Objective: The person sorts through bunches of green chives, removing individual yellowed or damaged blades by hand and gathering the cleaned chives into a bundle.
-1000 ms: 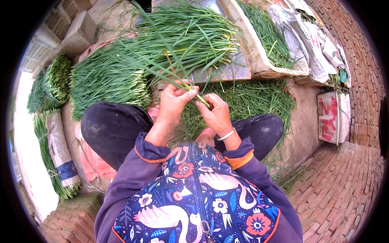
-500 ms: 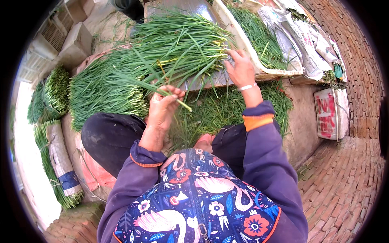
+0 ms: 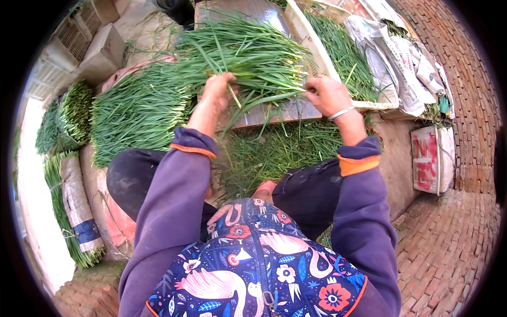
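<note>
A thick heap of long green chives [image 3: 253,50] lies on a flat, shiny board [image 3: 303,112] in front of me, its pale stem ends pointing right. My left hand [image 3: 217,90] is closed at the near left side of the heap, round a few chive leaves; a pale stalk hangs down beside its fingers. At the heap's right end, my right hand [image 3: 328,96] pinches a chive stalk by its pale tip, thumb against forefinger. A white bangle circles that wrist. Left of the board, more chives [image 3: 140,113] lie stacked in an even layer.
Loose chives [image 3: 285,150] litter the ground between my knees. A white plastic crate [image 3: 388,95] of chives stands right of the board, with white sacks [image 3: 393,58] beside it. Tied chive bundles [image 3: 74,113] and a wrapped bundle [image 3: 82,206] lie at left. A red-marked crate [image 3: 430,158] stands by the brick wall.
My left hand has moved up and forward from above my lap to the heap, taking its chives along. My right hand has shifted slightly right and closer, now pinching a stalk.
</note>
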Demonstrator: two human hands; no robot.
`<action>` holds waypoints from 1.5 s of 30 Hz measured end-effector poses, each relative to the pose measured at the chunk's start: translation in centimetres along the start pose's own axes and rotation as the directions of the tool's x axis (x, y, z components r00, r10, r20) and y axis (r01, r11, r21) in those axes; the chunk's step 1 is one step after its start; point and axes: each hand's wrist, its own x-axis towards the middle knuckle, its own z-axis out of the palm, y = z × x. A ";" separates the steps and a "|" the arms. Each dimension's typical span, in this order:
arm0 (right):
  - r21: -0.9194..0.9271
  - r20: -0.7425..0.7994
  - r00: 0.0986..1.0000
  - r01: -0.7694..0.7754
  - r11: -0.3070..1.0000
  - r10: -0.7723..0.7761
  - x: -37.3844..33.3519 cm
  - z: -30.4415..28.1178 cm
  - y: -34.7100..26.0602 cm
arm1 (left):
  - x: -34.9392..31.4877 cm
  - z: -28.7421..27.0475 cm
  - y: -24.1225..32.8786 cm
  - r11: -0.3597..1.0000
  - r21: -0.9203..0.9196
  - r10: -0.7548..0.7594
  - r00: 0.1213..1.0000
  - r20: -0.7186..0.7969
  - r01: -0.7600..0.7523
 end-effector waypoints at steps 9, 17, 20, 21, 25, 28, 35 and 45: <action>0.289 -0.267 0.933 -0.162 0.944 0.242 -9.3 -17.3 3.2 | -7.4 -3.5 3.7 0.967 -0.245 0.059 0.998 -0.020 -0.062; 0.865 -0.310 0.836 0.050 0.499 0.453 -8.3 -7.9 -3.0 | -15.3 -2.8 1.5 0.871 -0.188 0.376 0.863 -0.338 -0.453; 0.980 -0.135 0.879 0.049 0.195 0.457 -8.3 -1.9 -5.8 | -15.1 -2.8 0.4 0.909 -0.138 0.341 0.893 -0.294 -0.393; 0.997 -0.056 0.878 0.025 0.072 0.476 -8.4 0.7 -6.2 | -14.9 -2.8 0.0 0.922 -0.142 0.313 0.909 -0.275 -0.360; 0.979 0.124 0.890 -0.038 -0.201 0.439 -8.8 7.4 -8.8 | -16.4 -2.1 -1.0 0.877 -0.006 0.449 0.824 -0.345 -0.480; 0.971 0.186 0.894 -0.105 -0.214 0.408 -9.3 9.3 -10.1 | -17.8 -1.3 -1.9 0.810 0.122 0.583 0.768 -0.263 -0.573; 0.880 0.267 0.922 -0.115 -0.461 0.280 -9.9 10.5 -10.7 | -19.3 0.8 -2.2 0.818 0.220 0.555 0.830 -0.059 -0.532; 0.782 0.394 0.875 -0.158 -0.603 0.283 -10.5 12.9 -11.3 | -17.7 -1.0 -1.1 0.116 0.864 0.733 0.629 0.258 -0.489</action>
